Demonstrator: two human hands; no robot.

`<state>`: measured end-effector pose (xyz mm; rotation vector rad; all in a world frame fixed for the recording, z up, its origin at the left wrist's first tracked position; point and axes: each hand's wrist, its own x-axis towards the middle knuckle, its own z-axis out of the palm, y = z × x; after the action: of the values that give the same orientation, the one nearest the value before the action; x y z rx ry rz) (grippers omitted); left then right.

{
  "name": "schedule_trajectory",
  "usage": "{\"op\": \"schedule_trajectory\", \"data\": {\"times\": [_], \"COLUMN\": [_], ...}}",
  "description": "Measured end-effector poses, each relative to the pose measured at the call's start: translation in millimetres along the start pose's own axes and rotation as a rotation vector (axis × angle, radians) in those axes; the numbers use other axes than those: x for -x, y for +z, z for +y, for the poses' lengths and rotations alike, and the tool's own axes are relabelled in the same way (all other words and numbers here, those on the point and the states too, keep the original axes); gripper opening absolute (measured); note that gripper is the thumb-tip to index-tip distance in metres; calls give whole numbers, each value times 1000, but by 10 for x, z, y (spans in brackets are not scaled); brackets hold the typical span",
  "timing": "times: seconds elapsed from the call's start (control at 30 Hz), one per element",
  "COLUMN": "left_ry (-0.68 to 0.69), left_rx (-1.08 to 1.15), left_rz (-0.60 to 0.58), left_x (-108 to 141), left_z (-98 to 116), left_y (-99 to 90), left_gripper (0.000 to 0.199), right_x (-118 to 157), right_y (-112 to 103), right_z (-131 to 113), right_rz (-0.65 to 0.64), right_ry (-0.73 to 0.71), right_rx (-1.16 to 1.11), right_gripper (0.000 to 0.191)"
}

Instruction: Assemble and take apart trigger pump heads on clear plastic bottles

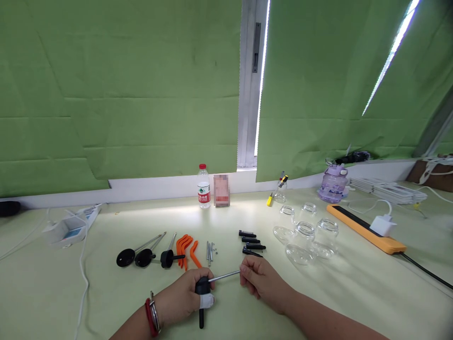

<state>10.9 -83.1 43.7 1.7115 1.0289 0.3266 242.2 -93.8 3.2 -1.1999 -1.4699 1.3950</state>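
Near the front of the table, my left hand (184, 290) is closed around a black plastic cap (203, 287) with a thin black arm pointing down. A bandage wraps its thumb. From the cap a metal rod (224, 276) runs to the right. At the rod's far end, the fingertips of my right hand (260, 281) are pinched together; any small part between them is hidden. Left of centre lie similar black caps with rods (143, 257). Orange curved handles (184, 248) are beside them, then metal pins (210, 253). Beyond my right hand, black sleeves with springs (253, 243) lie in a column.
Several glass jars (304, 248) stand to the right, beside an orange power strip (366, 229) with a white charger. A water bottle (204, 189) and a blurred box (222, 191) stand at the back. A white cable (83, 264) crosses the left side. A purple jug (333, 182) is at back right.
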Motion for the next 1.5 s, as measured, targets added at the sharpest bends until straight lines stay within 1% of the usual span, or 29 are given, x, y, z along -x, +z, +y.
{"op": "schedule_trajectory", "data": {"times": [0.23, 0.43, 0.63, 0.7, 0.87, 1.0, 1.3, 1.5], "left_ry": [4, -8, 6, 13, 3, -3, -2, -2], "left_rx": [0, -1, -4, 4, 17, 15, 10, 11], "left_rz": [-7, -13, -11, -11, -23, -16, -25, -24], "left_x": [20, 30, 2, -1, 10, 12, 7, 9], "left_z": [0, 34, -12, -19, -25, -40, -32, -24], "left_y": [5, 1, -11, -13, -10, -6, -12, -13], "left_gripper": [23, 24, 23, 23, 23, 24, 23, 24], "right_x": [28, 21, 2, 4, 7, 7, 0, 21], "right_y": [13, 10, -2, -7, -20, -20, -5, 1], "right_z": [-47, -38, 4, 1, -4, 6, 19, -17], "right_rz": [9, 11, -5, -16, -63, -74, -23, -24], "right_ry": [7, 2, -5, -13, -27, -32, -12, -3], "right_rx": [84, 94, 96, 71, -84, -92, 45, 97], "right_gripper": [49, 50, 52, 50, 31, 29, 42, 49]}}
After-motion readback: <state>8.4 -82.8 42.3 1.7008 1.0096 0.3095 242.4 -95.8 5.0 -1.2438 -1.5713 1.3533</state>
